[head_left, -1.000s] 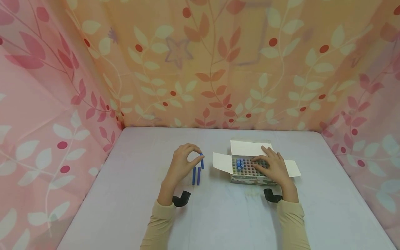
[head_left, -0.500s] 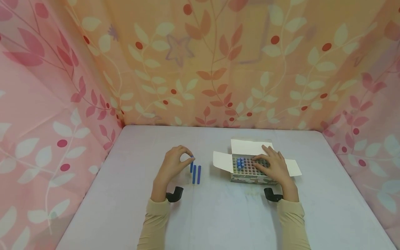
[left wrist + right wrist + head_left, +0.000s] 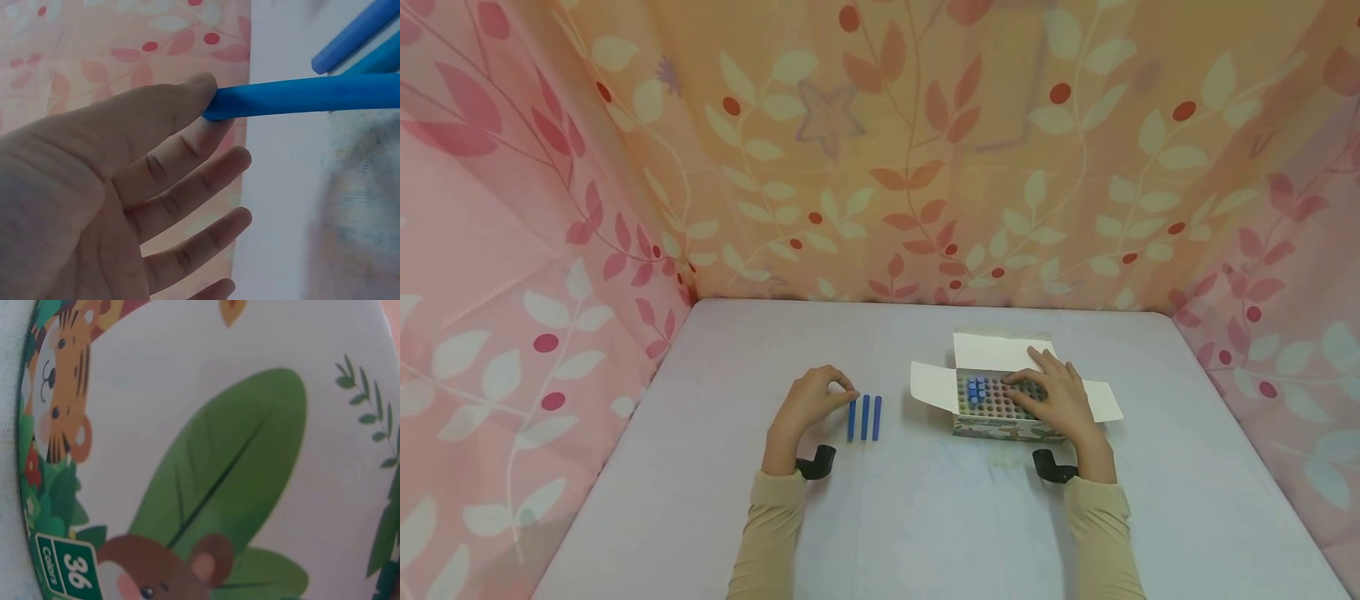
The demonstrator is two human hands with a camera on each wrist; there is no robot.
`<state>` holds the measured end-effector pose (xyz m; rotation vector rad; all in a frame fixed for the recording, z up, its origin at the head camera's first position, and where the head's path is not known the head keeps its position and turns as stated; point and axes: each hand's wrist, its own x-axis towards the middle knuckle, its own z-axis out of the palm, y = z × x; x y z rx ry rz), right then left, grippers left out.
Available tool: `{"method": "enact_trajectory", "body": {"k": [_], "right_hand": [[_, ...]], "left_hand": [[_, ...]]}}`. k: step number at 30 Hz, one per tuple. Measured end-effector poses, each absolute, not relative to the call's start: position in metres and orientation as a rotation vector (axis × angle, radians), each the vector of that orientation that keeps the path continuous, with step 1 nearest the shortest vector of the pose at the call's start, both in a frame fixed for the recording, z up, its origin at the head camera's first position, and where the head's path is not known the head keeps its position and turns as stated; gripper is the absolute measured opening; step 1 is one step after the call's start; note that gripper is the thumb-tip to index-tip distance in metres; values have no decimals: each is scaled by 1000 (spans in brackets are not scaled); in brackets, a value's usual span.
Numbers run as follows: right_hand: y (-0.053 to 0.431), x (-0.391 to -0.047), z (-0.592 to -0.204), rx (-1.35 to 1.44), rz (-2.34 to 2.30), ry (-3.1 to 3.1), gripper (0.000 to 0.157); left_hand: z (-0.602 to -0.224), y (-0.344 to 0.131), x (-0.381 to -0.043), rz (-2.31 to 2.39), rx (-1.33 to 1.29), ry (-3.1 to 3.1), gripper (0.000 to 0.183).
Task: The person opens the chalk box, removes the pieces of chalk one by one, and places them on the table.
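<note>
With thumb and index finger, my left hand (image 3: 807,404) pinches the top end of a blue crayon (image 3: 306,97). That crayon (image 3: 852,425) lies in a row left of two others, a blue crayon (image 3: 866,418) and a violet-blue crayon (image 3: 877,419). Over the right part of an opened cardboard box (image 3: 1000,427) rests my right hand (image 3: 1060,396), fingers spread, with the index finger and thumb at the holes inside. Several blue crayons (image 3: 976,390) stand upright in the left holes. The right wrist view shows only the box's printed panel (image 3: 187,425), marked 36 Colors.
White flaps of the box stick out, one left flap (image 3: 931,387), one right flap (image 3: 1103,402) and a back flap (image 3: 992,352). A white table (image 3: 910,533) lies beneath everything. Floral curtains (image 3: 880,167) enclose it at the back and sides.
My left hand has moved left and down with the blue crayon, from above the two crayons to the left end of their row. The right hand and box stay in place.
</note>
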<state>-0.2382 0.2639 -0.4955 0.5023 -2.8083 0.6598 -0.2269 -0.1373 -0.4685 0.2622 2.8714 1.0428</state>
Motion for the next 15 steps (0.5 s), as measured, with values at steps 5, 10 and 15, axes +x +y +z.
{"method": "enact_trajectory", "body": {"k": [5, 10, 15], "right_hand": [[264, -238, -496, 500, 663, -2810, 21], [264, -239, -496, 495, 664, -2817, 22], [263, -239, -494, 482, 665, -2831, 22]], "left_hand": [[-481, -137, -232, 1023, 213, 2893, 18], [-495, -136, -238, 1000, 194, 2959, 16], [-507, -133, -243, 980, 225, 3026, 14]]}}
